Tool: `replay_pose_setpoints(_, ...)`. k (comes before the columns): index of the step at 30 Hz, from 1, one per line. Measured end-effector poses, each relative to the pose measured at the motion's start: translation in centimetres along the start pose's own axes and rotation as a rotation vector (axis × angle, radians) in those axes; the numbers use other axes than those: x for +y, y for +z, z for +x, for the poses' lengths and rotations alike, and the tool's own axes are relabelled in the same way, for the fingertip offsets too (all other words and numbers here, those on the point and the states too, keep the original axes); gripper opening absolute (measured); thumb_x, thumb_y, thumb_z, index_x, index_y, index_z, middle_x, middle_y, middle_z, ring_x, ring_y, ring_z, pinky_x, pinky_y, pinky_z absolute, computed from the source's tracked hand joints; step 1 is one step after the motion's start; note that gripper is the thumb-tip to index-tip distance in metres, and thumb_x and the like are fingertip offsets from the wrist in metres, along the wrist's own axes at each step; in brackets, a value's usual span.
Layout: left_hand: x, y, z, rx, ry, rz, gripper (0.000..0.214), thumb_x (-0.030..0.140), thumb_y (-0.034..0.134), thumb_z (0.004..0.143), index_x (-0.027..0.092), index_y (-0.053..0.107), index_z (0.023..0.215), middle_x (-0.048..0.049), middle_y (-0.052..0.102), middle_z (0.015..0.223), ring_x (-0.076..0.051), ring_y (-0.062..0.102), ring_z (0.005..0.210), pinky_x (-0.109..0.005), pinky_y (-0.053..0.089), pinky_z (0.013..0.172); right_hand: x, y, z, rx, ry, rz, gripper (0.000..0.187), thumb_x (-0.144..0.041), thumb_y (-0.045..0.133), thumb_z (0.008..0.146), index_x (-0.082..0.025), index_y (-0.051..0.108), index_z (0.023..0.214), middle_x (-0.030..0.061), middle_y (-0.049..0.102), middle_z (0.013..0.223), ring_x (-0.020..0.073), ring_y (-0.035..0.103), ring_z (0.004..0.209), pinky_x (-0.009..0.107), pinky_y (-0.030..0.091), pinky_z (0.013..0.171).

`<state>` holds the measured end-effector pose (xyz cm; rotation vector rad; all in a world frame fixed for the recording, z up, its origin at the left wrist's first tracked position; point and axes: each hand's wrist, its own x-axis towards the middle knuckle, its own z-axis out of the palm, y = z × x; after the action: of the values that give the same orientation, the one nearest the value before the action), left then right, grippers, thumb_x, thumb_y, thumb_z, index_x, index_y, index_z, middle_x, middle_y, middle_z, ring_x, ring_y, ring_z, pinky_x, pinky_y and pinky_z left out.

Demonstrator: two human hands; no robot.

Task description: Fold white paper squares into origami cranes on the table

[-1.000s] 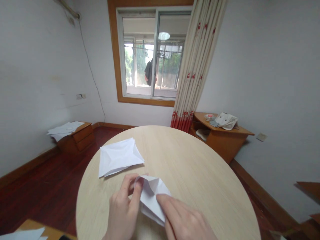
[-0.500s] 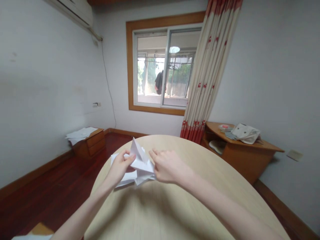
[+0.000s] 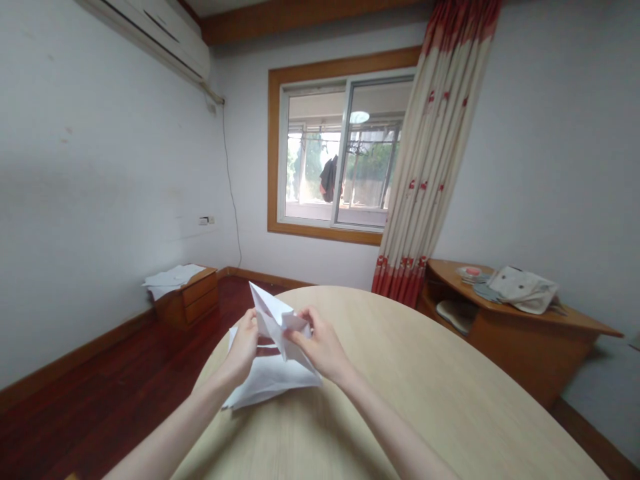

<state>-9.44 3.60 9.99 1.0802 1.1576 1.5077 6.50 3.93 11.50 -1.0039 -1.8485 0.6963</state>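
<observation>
A folded sheet of white paper (image 3: 271, 319) is held up between my two hands, its pointed corner rising to the upper left. My left hand (image 3: 246, 343) pinches its left side, with the fingertips partly hidden behind the paper. On the right, my right hand (image 3: 320, 343) grips the other side, thumb in front and fingers behind. Beneath both hands, more white paper (image 3: 275, 383) lies on the round wooden table (image 3: 400, 393). Whether the upper and lower papers are joined, I cannot tell.
At the left wall stands a small drawer cabinet (image 3: 200, 297) with papers (image 3: 173, 279) on top. A wooden corner desk (image 3: 515, 360) to the right carries a white cloth bag (image 3: 524, 288) and a small container (image 3: 470, 272). A long curtain (image 3: 425, 187) hangs beside the window (image 3: 345, 153).
My right hand has turned from a knuckles-up pose to a thumb-in-front grip on the paper. The folded paper is tilted more to the left, and the camera view has shifted upward.
</observation>
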Motion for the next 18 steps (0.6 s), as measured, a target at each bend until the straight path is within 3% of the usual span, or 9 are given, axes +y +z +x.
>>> replay_pose_setpoints(4, -0.4, -0.1, 0.0, -0.053, 0.041, -0.076, 0.033, 0.044, 0.066, 0.077, 0.020, 0.046, 0.088, -0.0001, 0.062, 0.087, -0.018, 0.068, 0.070, -0.038, 0.060, 0.066, 1.6, 0.8, 1.4, 0.145, -0.065, 0.001, 0.015, -0.032, 0.044, 0.087, -0.020, 0.052, 0.090, 0.0044, 0.066, 0.084, 0.0194, 0.061, 0.076, 0.029, 0.045, 0.071)
replay_pose_setpoints(7, -1.0, -0.3, 0.2, -0.012, 0.131, -0.091, 0.043, 0.052, 0.070, 0.072, 0.021, 0.042, 0.083, 0.0024, 0.062, 0.081, -0.018, 0.067, 0.075, -0.038, 0.060, 0.070, 3.2, 1.3, 2.5, 0.218, 0.011, -0.043, 0.020, -0.028, 0.036, 0.084, -0.019, 0.053, 0.080, 0.0074, 0.065, 0.080, 0.0210, 0.060, 0.075, 0.030, 0.044, 0.069)
replay_pose_setpoints(10, -2.1, -1.0, 1.0, 0.038, 0.171, -0.099, 0.047, 0.055, 0.071, 0.069, 0.021, 0.043, 0.085, 0.0009, 0.065, 0.085, -0.019, 0.067, 0.078, -0.037, 0.059, 0.073, 5.1, 1.7, 3.6, 0.210, 0.067, -0.039, 0.031, -0.037, 0.032, 0.086, -0.019, 0.052, 0.071, 0.0062, 0.063, 0.070, 0.0198, 0.058, 0.065, 0.028, 0.043, 0.059)
replay_pose_setpoints(13, -3.6, -2.4, 2.3, 0.047, 0.126, -0.103, 0.050, 0.057, 0.071, 0.068, 0.020, 0.048, 0.091, -0.0025, 0.068, 0.090, -0.020, 0.068, 0.078, -0.033, 0.056, 0.071, 6.4, 1.4, 4.5, 0.183, 0.098, -0.059, 0.039, -0.045, 0.033, 0.087, -0.021, 0.047, 0.058, 0.0022, 0.056, 0.055, 0.0167, 0.052, 0.054, 0.025, 0.038, 0.049)
replay_pose_setpoints(16, -5.0, -3.6, 3.4, 0.048, 0.090, -0.100, 0.058, 0.055, 0.077, 0.062, 0.018, 0.052, 0.099, -0.0035, 0.069, 0.085, -0.020, 0.067, 0.068, -0.029, 0.053, 0.062, 6.7, 0.5, 4.9, 0.157, 0.123, -0.118, 0.045, -0.045, 0.035, 0.088, -0.021, 0.042, 0.051, 0.0001, 0.049, 0.046, 0.0150, 0.049, 0.047, 0.024, 0.034, 0.045)
replay_pose_setpoints(18, -5.4, -3.9, 3.8, 0.043, 0.070, -0.114, 0.058, 0.053, 0.078, 0.062, 0.017, 0.053, 0.100, -0.0044, 0.070, 0.087, -0.020, 0.067, 0.069, -0.028, 0.052, 0.063, 6.2, 0.0, 4.8, 0.147, 0.127, -0.176, 0.045, -0.040, 0.036, 0.091, -0.020, 0.048, 0.052, 0.0015, 0.053, 0.049, 0.0160, 0.052, 0.050, 0.024, 0.036, 0.047)
